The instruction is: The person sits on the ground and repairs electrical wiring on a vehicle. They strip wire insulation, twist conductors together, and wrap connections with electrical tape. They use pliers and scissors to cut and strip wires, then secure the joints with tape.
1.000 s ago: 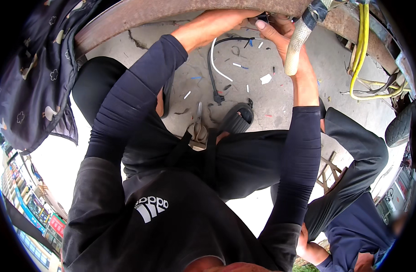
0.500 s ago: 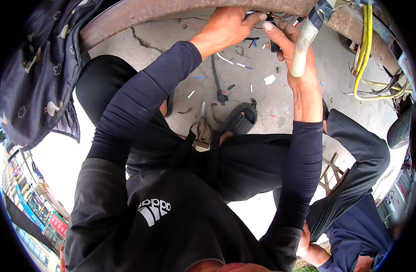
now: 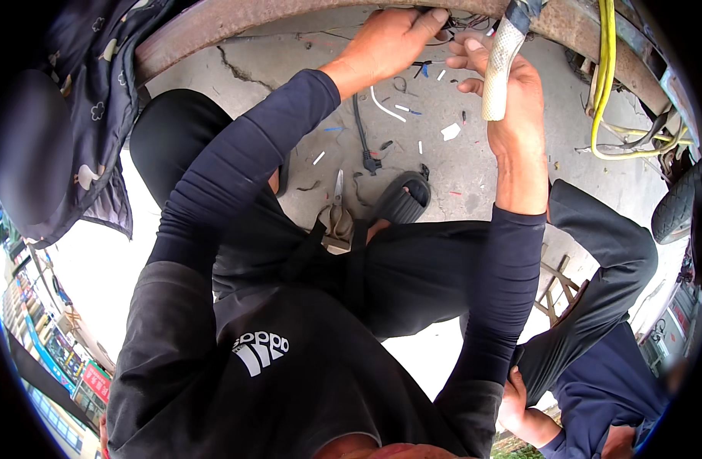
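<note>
At the rusty beam [image 3: 205,34] toward twelve o'clock, the left hand's [image 3: 385,44] pinch cannot be confirmed, the right hand [image 3: 523,93] has fingers loosely spread, and thin wires [image 3: 473,23] toward one o'clock merit steadying with both.

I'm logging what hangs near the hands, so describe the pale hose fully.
The pale hose is an off-white tube with a textured, mesh-like surface. Dark tape wraps its upper part, near the rusty beam. It slants downward, lower end free and leaning left, covering part of the right hand; whether they touch is unclear.
</note>
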A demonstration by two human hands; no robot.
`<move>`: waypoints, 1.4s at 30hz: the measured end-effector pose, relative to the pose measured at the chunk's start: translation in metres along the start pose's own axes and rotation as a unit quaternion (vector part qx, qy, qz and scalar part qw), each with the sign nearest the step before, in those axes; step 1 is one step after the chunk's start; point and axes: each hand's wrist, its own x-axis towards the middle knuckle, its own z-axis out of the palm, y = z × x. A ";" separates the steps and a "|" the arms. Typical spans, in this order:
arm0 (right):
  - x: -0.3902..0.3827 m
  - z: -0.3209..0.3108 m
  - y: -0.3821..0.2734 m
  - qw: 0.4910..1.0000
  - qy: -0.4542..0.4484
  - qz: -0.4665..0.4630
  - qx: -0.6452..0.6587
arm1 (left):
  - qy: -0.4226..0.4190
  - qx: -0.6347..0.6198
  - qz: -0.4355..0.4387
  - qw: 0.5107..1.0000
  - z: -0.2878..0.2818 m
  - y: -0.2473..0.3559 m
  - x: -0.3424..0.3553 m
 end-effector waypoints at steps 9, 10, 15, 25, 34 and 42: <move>0.072 -0.013 0.045 0.989 -0.097 -0.099 0.049 | -0.125 -0.520 -0.218 0.816 0.009 -0.018 0.040; 0.075 -0.017 0.046 0.990 -0.100 -0.098 0.015 | -0.121 -0.504 -0.216 0.828 0.010 -0.022 0.042; 0.072 -0.029 0.034 0.989 -0.064 -0.050 -0.121 | -0.137 -0.429 -0.181 0.874 -0.008 -0.006 0.035; 0.051 -0.015 0.018 0.993 -0.005 0.028 -0.114 | -0.071 -0.059 -0.160 0.983 -0.012 -0.004 0.027; 0.035 0.002 0.008 0.997 0.018 0.072 -0.005 | -0.044 -0.034 -0.058 0.997 -0.013 -0.001 0.014; 0.012 0.016 0.008 0.996 -0.023 -0.066 0.055 | 0.000 0.039 0.086 0.996 -0.003 -0.005 0.002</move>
